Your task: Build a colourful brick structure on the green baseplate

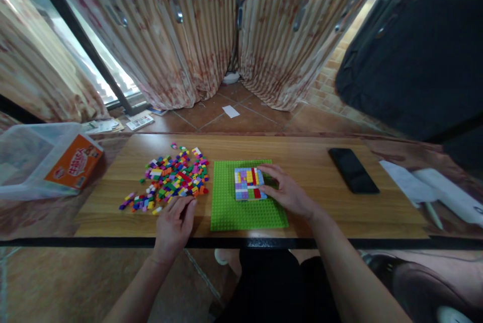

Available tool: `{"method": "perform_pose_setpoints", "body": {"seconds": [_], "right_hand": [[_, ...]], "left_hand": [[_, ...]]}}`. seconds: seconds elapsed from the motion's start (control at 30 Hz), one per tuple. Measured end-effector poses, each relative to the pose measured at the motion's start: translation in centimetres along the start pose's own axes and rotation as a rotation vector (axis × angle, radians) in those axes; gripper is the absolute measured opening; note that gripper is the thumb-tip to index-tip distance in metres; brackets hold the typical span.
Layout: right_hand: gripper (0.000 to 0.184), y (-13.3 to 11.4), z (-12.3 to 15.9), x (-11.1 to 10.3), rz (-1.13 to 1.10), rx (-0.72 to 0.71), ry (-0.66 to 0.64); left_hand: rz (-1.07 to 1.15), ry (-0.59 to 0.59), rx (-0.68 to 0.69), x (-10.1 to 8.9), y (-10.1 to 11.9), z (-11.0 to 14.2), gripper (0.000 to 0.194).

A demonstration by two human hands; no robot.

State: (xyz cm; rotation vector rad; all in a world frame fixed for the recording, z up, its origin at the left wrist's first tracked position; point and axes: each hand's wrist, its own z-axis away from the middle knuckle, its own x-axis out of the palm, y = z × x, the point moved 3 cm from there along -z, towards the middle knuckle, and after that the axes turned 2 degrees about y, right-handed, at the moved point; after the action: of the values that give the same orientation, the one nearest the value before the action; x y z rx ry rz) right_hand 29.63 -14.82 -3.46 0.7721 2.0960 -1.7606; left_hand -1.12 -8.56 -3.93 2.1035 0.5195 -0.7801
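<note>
A green studded baseplate lies on the wooden table in front of me. On it sits a square build of toy bricks in lilac, yellow, white, red and green. My right hand grips the right side of that build, fingers at its far corner and thumb on the near part. Left of the baseplate, my left hand rests by the near edge of a pile of loose coloured bricks. Its fingers are curled in with thumb and forefinger close together; whatever may be between them is too small to make out.
At the far left stands a clear plastic box with an orange label. A black phone lies on the right of the table, with white papers and a pale pen beyond it. A dark bar runs along the near edge.
</note>
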Motion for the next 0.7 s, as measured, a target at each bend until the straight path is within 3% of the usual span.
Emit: {"method": "perform_pose_setpoints", "body": {"seconds": [0.7], "right_hand": [[0.052, -0.43, 0.86, 0.17, 0.070, -0.010, -0.031]], "left_hand": [[-0.039, -0.005, -0.028, 0.16, 0.09, 0.10, 0.022]]}}
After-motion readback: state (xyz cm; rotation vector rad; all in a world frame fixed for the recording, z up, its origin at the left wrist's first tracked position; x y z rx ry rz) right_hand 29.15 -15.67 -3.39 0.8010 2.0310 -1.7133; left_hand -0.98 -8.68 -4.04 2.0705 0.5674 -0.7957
